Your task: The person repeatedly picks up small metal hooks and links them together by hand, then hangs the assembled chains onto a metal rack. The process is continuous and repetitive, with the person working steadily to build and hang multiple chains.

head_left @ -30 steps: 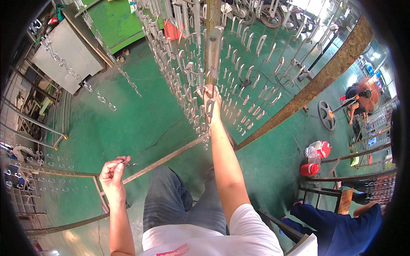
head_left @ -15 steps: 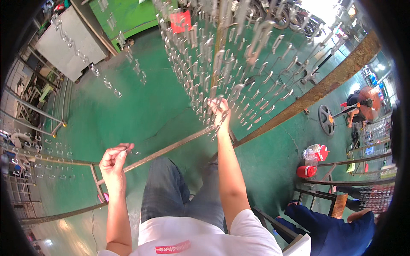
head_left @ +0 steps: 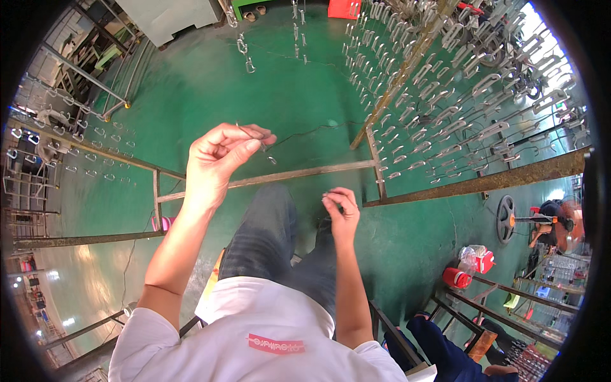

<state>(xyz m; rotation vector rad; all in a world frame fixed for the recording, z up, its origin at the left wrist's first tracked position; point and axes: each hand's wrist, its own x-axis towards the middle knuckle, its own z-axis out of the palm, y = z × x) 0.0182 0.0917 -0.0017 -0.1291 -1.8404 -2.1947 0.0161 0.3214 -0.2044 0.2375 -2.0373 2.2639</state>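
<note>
While raised, left hand (head_left: 219, 156) pinches a wire hook (head_left: 258, 139).

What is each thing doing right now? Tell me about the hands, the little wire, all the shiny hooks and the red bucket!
Left hand: raised, fingers pinched on a thin wire hook.
Wire hook: held in the left hand's grip, its end hanging free.
Right hand: lowered by the knee, fingers curled; what it holds cannot be seen.
Metal hooks: hanging in rows on the rack.
Red bucket: standing upright on the green floor.
</note>
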